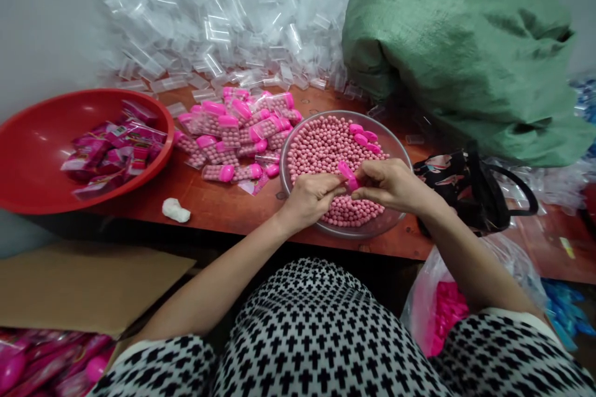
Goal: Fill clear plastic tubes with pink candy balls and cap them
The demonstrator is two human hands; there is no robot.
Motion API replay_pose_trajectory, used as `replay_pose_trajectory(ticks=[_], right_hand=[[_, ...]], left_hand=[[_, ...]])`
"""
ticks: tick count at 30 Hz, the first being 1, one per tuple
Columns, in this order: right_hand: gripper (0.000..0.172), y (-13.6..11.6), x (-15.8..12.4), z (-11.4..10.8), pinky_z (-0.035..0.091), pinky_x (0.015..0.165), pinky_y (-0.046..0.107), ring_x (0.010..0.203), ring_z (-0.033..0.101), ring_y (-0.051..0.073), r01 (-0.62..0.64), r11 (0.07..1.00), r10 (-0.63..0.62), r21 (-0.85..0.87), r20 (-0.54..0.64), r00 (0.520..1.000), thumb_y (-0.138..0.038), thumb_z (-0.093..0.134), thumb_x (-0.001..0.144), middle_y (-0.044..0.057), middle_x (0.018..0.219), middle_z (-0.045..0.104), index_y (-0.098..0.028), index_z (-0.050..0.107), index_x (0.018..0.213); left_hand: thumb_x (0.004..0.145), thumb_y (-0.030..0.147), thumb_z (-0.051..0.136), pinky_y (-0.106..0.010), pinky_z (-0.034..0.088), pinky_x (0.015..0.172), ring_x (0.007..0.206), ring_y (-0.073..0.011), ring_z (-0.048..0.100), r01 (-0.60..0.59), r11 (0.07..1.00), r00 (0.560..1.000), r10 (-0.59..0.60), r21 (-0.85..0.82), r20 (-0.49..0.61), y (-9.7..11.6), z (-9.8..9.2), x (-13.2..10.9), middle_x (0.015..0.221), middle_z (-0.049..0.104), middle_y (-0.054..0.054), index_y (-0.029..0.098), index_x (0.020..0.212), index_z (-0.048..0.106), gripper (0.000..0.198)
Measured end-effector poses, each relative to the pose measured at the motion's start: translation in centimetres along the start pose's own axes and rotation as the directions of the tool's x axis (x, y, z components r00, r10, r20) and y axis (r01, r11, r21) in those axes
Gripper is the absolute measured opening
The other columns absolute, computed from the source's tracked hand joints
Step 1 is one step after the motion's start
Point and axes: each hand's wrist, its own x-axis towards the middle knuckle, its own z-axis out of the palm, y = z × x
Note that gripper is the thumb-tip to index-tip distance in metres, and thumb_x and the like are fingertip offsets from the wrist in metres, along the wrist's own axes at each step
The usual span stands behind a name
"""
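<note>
Above a clear bowl (406, 164) of small pink balls (321, 142), my two hands meet at a bright pink plastic piece (348, 175). My right hand (388, 185) pinches it from the right. The fingers of my left hand (311, 200) are pressed together at its left side; whether they hold something more is too small to tell. Several pink caps (364, 138) lie on the balls at the back right of the bowl. Left of the bowl, clear tubes with pink caps, filled with pink balls, form a pile (242, 127).
A red basin (37, 155) with pink packets stands at the left, a white lump (176, 210) near it. Clear empty tubes (218, 25) are heaped behind. A green sack (456, 43) and black bag (484, 192) are at the right. An open carton (93, 285) is below left.
</note>
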Motion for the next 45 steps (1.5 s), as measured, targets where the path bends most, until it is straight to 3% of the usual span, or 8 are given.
replay_pose_trajectory(ticks=[3, 8, 16, 23, 34, 39, 42, 45], right_hand=[[0.026, -0.4, -0.1, -0.4, 0.050, 0.075, 0.033, 0.094, 0.066, 0.024, 0.035, 0.973, -0.055, -0.229, -0.082, 0.995, -0.033, 0.064, 0.091, 0.013, 0.107, 0.072, -0.015, 0.066, 0.110], [0.051, -1.7, 0.7, -2.1, 0.035, 0.115, 0.049, 0.142, 0.044, 0.029, 0.204, 0.842, -0.236, -0.499, 0.000, 0.972, -0.025, 0.056, 0.094, 0.010, 0.148, 0.056, -0.022, 0.048, 0.145], [0.046, -0.8, 0.5, -0.4, 0.046, 0.096, 0.047, 0.113, 0.060, 0.035, -0.035, 0.817, -0.092, -0.576, -0.191, 0.977, -0.048, 0.062, 0.093, 0.020, 0.119, 0.068, -0.012, 0.059, 0.121], [0.067, -1.8, 1.2, 3.4, 0.048, 0.088, 0.046, 0.104, 0.060, 0.036, -0.150, 0.817, -0.011, -0.557, -0.274, 0.962, -0.050, 0.068, 0.086, 0.024, 0.116, 0.066, -0.002, 0.050, 0.130], [0.034, -0.8, 2.9, 4.7, 0.048, 0.075, 0.041, 0.086, 0.058, 0.030, -0.127, 0.850, -0.037, -0.512, -0.298, 0.954, -0.031, 0.064, 0.076, 0.015, 0.092, 0.067, -0.010, 0.060, 0.103], [0.060, -0.8, 3.0, 4.1, 0.049, 0.075, 0.039, 0.095, 0.064, 0.033, -0.221, 0.884, 0.125, -0.412, -0.246, 0.961, -0.049, 0.067, 0.082, 0.020, 0.107, 0.068, -0.007, 0.055, 0.124], [0.093, 0.6, 2.1, 2.6, 0.049, 0.068, 0.035, 0.087, 0.067, 0.029, -0.267, 0.928, 0.214, -0.260, -0.215, 0.953, -0.065, 0.066, 0.082, 0.016, 0.110, 0.070, -0.010, 0.032, 0.149], [0.092, 2.7, 0.4, 0.6, 0.048, 0.068, 0.033, 0.077, 0.068, 0.025, -0.361, 0.924, 0.314, -0.126, -0.292, 0.904, -0.062, 0.064, 0.086, 0.009, 0.101, 0.074, -0.015, 0.025, 0.155]], left_hand=[[0.089, 0.022, 0.067, -0.027, 0.059, 0.076, 0.082, -0.0189, 0.075, 0.154, 0.981, 0.988, -0.153, -0.117, 0.017, 0.1, 0.0, 0.4, 0.092, 0.080, -0.005, 0.018, 0.093, 0.080, 0.015], [0.083, 0.033, 0.072, -0.035, 0.061, 0.085, 0.091, -0.0237, 0.075, 0.341, 0.891, 0.939, -0.340, -0.298, 0.059, -0.5, 0.4, 0.6, 0.098, 0.080, -0.007, 0.017, 0.098, 0.081, 0.024], [0.078, 0.036, 0.076, -0.024, 0.055, 0.068, 0.076, -0.0147, 0.066, 0.395, 0.741, 0.892, -0.450, -0.543, 0.036, -0.5, 0.1, 1.5, 0.086, 0.072, -0.003, 0.015, 0.096, 0.072, 0.029], [0.073, 0.033, 0.081, -0.019, 0.045, 0.060, 0.061, -0.0086, 0.054, 0.404, 0.646, 0.866, -0.499, -0.648, 0.042, -0.3, 0.4, 1.7, 0.066, 0.057, 0.005, 0.016, 0.090, 0.061, 0.031], [0.075, 0.027, 0.076, -0.020, 0.043, 0.061, 0.061, -0.0090, 0.054, 0.401, 0.684, 0.851, -0.524, -0.609, -0.028, -0.8, 0.3, 1.3, 0.066, 0.059, 0.004, 0.015, 0.095, 0.066, 0.025], [0.072, 0.036, 0.080, -0.023, 0.052, 0.067, 0.068, -0.0105, 0.063, 0.367, 0.703, 0.860, -0.507, -0.609, -0.066, -0.6, 0.8, 1.7, 0.074, 0.067, 0.003, 0.016, 0.094, 0.065, 0.033], [0.074, 0.045, 0.080, -0.028, 0.058, 0.070, 0.074, -0.0137, 0.068, 0.319, 0.755, 0.850, -0.495, -0.573, -0.179, -1.9, -0.7, 2.3, 0.083, 0.072, 0.000, 0.018, 0.101, 0.066, 0.042], [0.077, 0.055, 0.079, -0.034, 0.063, 0.074, 0.078, -0.0157, 0.070, 0.268, 0.873, 0.826, -0.425, -0.407, -0.369, -5.3, -5.4, 3.5, 0.089, 0.075, 0.000, 0.022, 0.101, 0.067, 0.042]])
